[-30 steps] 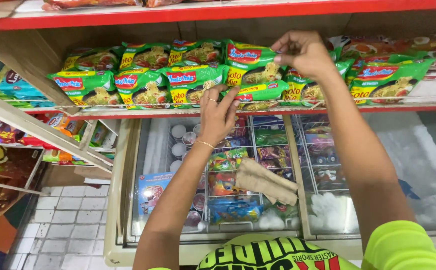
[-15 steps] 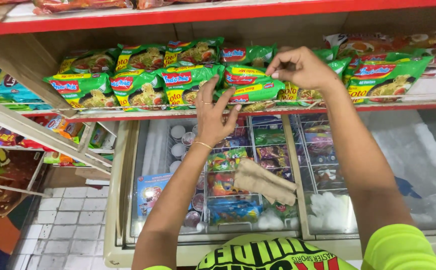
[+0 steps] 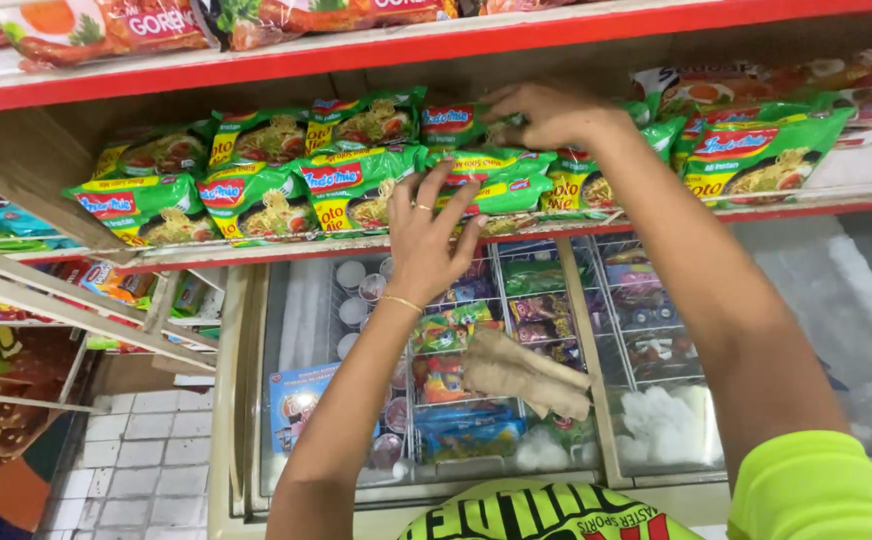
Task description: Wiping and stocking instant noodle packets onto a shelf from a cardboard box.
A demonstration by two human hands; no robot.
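Green instant-noodle packets [image 3: 256,195] are stacked in two layers along a red-edged wooden shelf [image 3: 286,245]. My left hand [image 3: 431,235] is spread open, fingers up, pressing against the front of a green packet [image 3: 481,190] in the middle of the row. My right hand [image 3: 546,112] reaches over the stack, fingers curled on the top edge of an upper packet [image 3: 451,125]. A gold ring and thin bracelet show on my left hand. More green packets [image 3: 756,155] lie to the right of my right arm.
Below the shelf a glass-topped chest freezer [image 3: 286,350] holds ice-cream packs and cups. A folded brown cloth [image 3: 521,372] lies on its lid. An upper shelf [image 3: 356,45] carries red packets. A wire rack with snacks [image 3: 66,310] stands at left over white floor tiles.
My right hand has moved left along the upper row of packets. My left hand stays pressed on the front of the stack, and the view has shifted slightly downward.
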